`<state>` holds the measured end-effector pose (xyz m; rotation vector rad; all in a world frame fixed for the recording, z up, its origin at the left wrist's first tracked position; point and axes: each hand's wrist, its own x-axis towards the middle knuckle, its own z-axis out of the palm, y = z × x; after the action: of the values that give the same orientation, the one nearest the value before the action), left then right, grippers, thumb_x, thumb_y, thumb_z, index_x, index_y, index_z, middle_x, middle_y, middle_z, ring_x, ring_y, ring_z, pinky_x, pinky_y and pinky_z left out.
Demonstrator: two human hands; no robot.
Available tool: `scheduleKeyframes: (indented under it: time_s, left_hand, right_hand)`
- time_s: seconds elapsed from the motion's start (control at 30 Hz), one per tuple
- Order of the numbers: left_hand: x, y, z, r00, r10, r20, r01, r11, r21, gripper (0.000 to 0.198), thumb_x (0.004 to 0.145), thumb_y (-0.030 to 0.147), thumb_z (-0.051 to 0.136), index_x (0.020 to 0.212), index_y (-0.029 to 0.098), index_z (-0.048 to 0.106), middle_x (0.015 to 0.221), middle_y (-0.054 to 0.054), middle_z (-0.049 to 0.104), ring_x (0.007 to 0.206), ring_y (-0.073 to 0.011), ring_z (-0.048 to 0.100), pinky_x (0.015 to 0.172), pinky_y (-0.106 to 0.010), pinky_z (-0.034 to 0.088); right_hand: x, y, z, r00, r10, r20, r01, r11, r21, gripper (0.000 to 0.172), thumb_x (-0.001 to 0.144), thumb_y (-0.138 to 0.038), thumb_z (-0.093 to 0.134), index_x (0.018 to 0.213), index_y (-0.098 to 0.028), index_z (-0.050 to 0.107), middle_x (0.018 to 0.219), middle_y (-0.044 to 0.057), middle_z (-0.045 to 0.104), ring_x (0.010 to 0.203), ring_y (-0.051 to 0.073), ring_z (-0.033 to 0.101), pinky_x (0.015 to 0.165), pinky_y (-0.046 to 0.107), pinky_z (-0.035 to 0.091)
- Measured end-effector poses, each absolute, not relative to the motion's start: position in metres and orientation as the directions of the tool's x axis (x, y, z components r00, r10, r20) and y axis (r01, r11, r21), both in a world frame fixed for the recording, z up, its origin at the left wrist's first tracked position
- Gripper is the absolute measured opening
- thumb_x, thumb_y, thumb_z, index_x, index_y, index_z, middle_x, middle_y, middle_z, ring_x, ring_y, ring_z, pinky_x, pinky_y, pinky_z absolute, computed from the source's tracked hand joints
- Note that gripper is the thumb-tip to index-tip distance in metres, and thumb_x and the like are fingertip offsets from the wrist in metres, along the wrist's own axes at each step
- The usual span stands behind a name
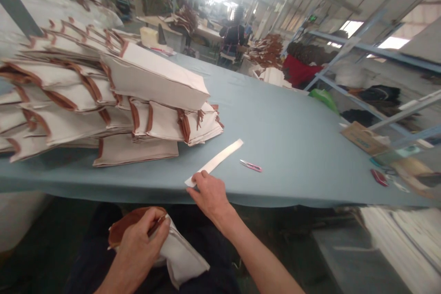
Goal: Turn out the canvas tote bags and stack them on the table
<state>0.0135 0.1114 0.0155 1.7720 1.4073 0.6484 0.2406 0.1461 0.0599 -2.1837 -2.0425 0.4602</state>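
My left hand (143, 239) pinches the brown-trimmed edge of a cream fabric pouch (184, 257), held over my lap below the table's front edge. My right hand (210, 190) is at the table edge, its thumb and fingers closed round the near end of a cream strip (222, 156). The strip lies slanting away from me across the blue-green tabletop (282, 147). Just right of the strip lies a small pair of pink-handled thread snips (251, 166), touched by neither hand.
Cream pouches with brown trim (155, 73) are piled on the table's left side. A red object (379, 177) and a cardboard box (363, 138) lie at the right, beside blue shelving (379, 46). A person (231, 39) is in the background.
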Motion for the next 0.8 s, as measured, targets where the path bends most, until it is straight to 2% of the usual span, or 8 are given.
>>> scheduleKeyframes:
  time_s: [0.1, 0.27, 0.37, 0.47, 0.53, 0.6, 0.7, 0.8]
  left_hand:
    - [0.014, 0.114, 0.014, 0.263, 0.961, -0.081, 0.567, -0.087, 0.819, 0.035, 0.098, 0.056, 0.060, 0.085, 0.028, 0.075, 0.076, 0.001, 0.082, 0.070, -0.0230, 0.079, 0.067, -0.028, 0.059]
    - [0.015, 0.118, 0.013, 0.240, 0.966, -0.096, 0.541, -0.051, 0.840, 0.030, 0.096, 0.055, 0.061, 0.087, 0.028, 0.072, 0.090, -0.002, 0.088, 0.083, -0.0259, 0.086, 0.072, -0.029, 0.061]
    - [0.020, 0.121, 0.016, 0.224, 0.968, -0.109, 0.521, -0.024, 0.853, 0.028, 0.095, 0.054, 0.063, 0.095, 0.028, 0.072, 0.089, -0.002, 0.088, 0.084, -0.0269, 0.087, 0.073, -0.030, 0.063]
    - [0.032, 0.127, 0.020, 0.207, 0.972, -0.114, 0.511, -0.008, 0.859, 0.035, 0.094, 0.054, 0.061, 0.110, 0.026, 0.075, 0.070, 0.001, 0.080, 0.069, -0.0266, 0.081, 0.067, -0.032, 0.059]
    - [0.044, 0.135, 0.022, 0.221, 0.968, -0.115, 0.502, -0.011, 0.865, 0.038, 0.092, 0.054, 0.060, 0.109, 0.025, 0.077, 0.065, 0.002, 0.076, 0.066, -0.0263, 0.076, 0.065, -0.033, 0.055]
    - [0.056, 0.145, 0.021, 0.251, 0.960, -0.123, 0.482, -0.014, 0.876, 0.037, 0.093, 0.055, 0.060, 0.102, 0.024, 0.078, 0.069, 0.001, 0.077, 0.070, -0.0255, 0.075, 0.068, -0.034, 0.055]
    - [0.071, 0.161, 0.015, 0.283, 0.948, -0.147, 0.445, 0.006, 0.895, 0.039, 0.099, 0.057, 0.064, 0.098, 0.021, 0.078, 0.077, 0.000, 0.076, 0.072, -0.0221, 0.072, 0.073, -0.035, 0.056]
    - [0.082, 0.174, 0.009, 0.307, 0.933, -0.186, 0.417, 0.044, 0.908, 0.040, 0.106, 0.057, 0.071, 0.098, 0.017, 0.076, 0.080, 0.001, 0.072, 0.070, -0.0182, 0.069, 0.071, -0.034, 0.058]
  right_hand:
    - [0.243, 0.149, 0.063, 0.039, 0.987, -0.153, 0.954, -0.083, -0.288, 0.012, 0.111, -0.029, 0.070, 0.111, -0.021, 0.079, 0.117, 0.011, 0.082, 0.104, 0.026, 0.080, 0.080, 0.030, 0.051]
    - [0.249, 0.155, 0.059, 0.057, 0.989, -0.137, 0.929, -0.103, -0.355, 0.018, 0.110, -0.023, 0.064, 0.102, -0.022, 0.080, 0.110, 0.010, 0.084, 0.098, 0.025, 0.079, 0.077, 0.030, 0.047]
    - [0.256, 0.157, 0.052, 0.077, 0.990, -0.121, 0.888, -0.123, -0.443, 0.016, 0.104, -0.022, 0.068, 0.095, -0.023, 0.081, 0.100, 0.006, 0.085, 0.090, 0.023, 0.076, 0.073, 0.030, 0.044]
    - [0.267, 0.160, 0.045, 0.084, 0.991, -0.106, 0.820, -0.130, -0.557, 0.019, 0.101, -0.025, 0.069, 0.088, -0.024, 0.081, 0.085, 0.002, 0.081, 0.078, 0.020, 0.070, 0.068, 0.029, 0.040]
    - [0.274, 0.162, 0.040, 0.076, 0.992, -0.103, 0.759, -0.125, -0.639, 0.021, 0.100, -0.028, 0.069, 0.084, -0.023, 0.081, 0.077, 0.000, 0.078, 0.072, 0.018, 0.066, 0.066, 0.027, 0.038]
    - [0.281, 0.163, 0.034, 0.056, 0.993, -0.108, 0.689, -0.117, -0.716, 0.022, 0.099, -0.028, 0.069, 0.083, -0.022, 0.082, 0.071, -0.002, 0.075, 0.069, 0.016, 0.063, 0.063, 0.026, 0.038]
    - [0.289, 0.165, 0.027, 0.017, 0.993, -0.114, 0.583, -0.102, -0.806, 0.024, 0.099, -0.031, 0.068, 0.082, -0.020, 0.081, 0.066, -0.004, 0.071, 0.065, 0.015, 0.061, 0.060, 0.024, 0.039]
    - [0.294, 0.164, 0.021, -0.012, 0.994, -0.106, 0.493, -0.087, -0.866, 0.025, 0.099, -0.035, 0.069, 0.085, -0.019, 0.082, 0.069, -0.003, 0.072, 0.065, 0.015, 0.061, 0.061, 0.023, 0.042]
